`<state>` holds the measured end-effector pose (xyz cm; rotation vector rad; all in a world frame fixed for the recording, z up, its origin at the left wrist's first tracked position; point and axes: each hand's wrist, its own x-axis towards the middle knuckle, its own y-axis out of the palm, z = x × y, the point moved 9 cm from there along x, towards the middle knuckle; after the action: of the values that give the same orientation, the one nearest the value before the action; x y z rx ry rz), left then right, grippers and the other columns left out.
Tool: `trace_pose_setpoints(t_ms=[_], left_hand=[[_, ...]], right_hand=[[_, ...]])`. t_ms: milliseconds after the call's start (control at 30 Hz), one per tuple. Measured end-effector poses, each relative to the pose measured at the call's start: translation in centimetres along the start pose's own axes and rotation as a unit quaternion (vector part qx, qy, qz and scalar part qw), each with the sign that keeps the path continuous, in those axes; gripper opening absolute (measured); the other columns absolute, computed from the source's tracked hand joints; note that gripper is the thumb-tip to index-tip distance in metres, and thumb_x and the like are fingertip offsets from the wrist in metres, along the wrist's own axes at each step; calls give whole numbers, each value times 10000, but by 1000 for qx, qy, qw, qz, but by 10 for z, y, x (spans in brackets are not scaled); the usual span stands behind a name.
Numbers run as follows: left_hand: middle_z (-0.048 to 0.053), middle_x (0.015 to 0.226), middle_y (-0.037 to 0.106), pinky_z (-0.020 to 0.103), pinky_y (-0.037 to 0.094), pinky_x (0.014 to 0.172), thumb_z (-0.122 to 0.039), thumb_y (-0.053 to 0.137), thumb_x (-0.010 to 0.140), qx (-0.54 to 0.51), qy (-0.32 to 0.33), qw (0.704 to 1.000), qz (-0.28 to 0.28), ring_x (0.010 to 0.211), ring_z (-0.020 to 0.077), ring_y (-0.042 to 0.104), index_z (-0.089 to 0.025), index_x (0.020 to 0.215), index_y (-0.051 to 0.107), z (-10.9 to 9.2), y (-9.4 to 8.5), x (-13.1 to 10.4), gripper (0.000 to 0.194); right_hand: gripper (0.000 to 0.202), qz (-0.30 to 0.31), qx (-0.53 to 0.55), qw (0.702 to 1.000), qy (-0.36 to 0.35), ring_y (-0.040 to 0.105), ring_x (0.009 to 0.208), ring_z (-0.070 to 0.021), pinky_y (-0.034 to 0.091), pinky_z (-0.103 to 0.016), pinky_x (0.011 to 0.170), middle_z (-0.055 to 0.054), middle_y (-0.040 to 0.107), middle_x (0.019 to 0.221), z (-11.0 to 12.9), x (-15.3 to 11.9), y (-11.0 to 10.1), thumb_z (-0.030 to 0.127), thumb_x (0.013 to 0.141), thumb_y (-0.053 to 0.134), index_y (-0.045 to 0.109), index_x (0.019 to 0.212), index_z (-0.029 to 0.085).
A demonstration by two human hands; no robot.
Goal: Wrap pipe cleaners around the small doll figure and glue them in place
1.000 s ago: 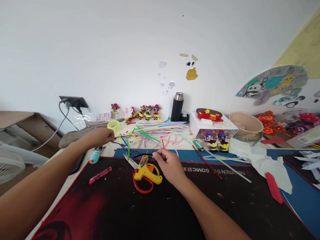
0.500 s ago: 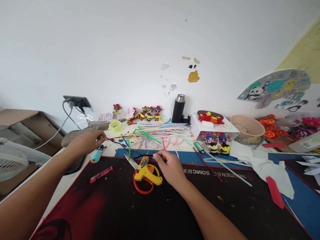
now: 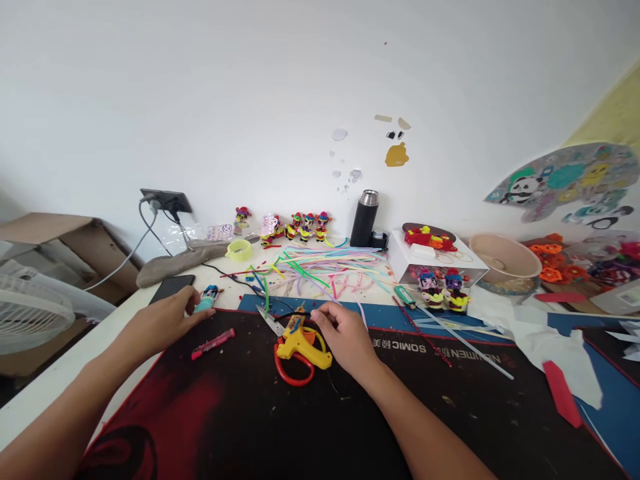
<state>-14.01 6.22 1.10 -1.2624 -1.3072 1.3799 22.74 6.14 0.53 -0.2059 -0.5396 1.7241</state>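
My left hand (image 3: pixel 167 323) is at the left edge of the black mat, thumb and fingers closed around a small doll (image 3: pixel 204 303) with a turquoise body and blue-and-red head. Part of the doll is hidden by the thumb. My right hand (image 3: pixel 345 333) pinches the end of a short black pipe cleaner (image 3: pixel 293 314), which points left over the tools. Below it lie a yellow hot glue gun (image 3: pixel 306 348) and red-handled scissors (image 3: pixel 295 380), the gun overlapping the scissors. A pink cutter knife (image 3: pixel 213 344) rests between my hands.
Coloured pipe cleaners (image 3: pixel 320 263) spread along the back, with finished dolls (image 3: pixel 307 227) behind. A black flask (image 3: pixel 365 220), white box (image 3: pixel 435 260) and beige bowl (image 3: pixel 505 257) stand farther right. At left are a phone (image 3: pixel 170 288), a grey stone-like piece (image 3: pixel 175 263) and a fan (image 3: pixel 37 310).
My left hand has let go of the thin dark strands at the back and come down to the turquoise doll. The right hand still holds the black pipe cleaner. The view has shifted slightly.
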Motion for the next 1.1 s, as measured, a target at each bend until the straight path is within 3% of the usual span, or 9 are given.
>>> trace_pose_setpoints(t_ms=[200, 400, 633, 867, 1100], left_hand=[[70, 803, 717, 377, 437, 668, -642, 405, 866, -20, -3, 1000, -13, 778, 339, 714, -290, 890, 433, -2, 5, 4, 354], [23, 757, 667, 349, 396, 635, -591, 410, 889, -47, -39, 995, -77, 724, 294, 679, -292, 875, 409, 2, -7, -1, 299], [-4, 682, 620, 317, 338, 611, -519, 500, 918, -67, -1, 992, -110, 652, 241, 605, -273, 844, 440, -25, -20, 1, 263], [43, 704, 651, 336, 336, 593, -513, 485, 897, -57, 12, 992, -111, 661, 266, 626, -266, 826, 496, -39, -11, 17, 258], [79, 753, 700, 347, 334, 591, -535, 454, 910, -23, 23, 995, -93, 690, 296, 651, -252, 870, 574, -48, -1, 17, 310]], right_hand=[[301, 22, -32, 999, -15, 532, 598, -171, 316, -296, 582, 10, 607, 641, 5, -3, 4, 454, 1017, 571, 706, 874, 226], [266, 38, -52, 998, -25, 579, 652, -172, 342, -292, 621, -1, 659, 701, 8, -4, 7, 403, 1023, 576, 711, 886, 219], [243, 45, -69, 996, -30, 536, 616, -154, 321, -281, 602, 14, 642, 683, 11, -5, 8, 368, 1027, 588, 710, 887, 211], [230, 50, -85, 995, -28, 519, 594, -146, 304, -280, 596, 16, 656, 695, 12, -5, 8, 361, 1030, 595, 715, 901, 212], [243, 52, -79, 995, -28, 536, 611, -146, 312, -276, 603, 15, 652, 686, 13, -5, 9, 362, 1034, 590, 723, 899, 210]])
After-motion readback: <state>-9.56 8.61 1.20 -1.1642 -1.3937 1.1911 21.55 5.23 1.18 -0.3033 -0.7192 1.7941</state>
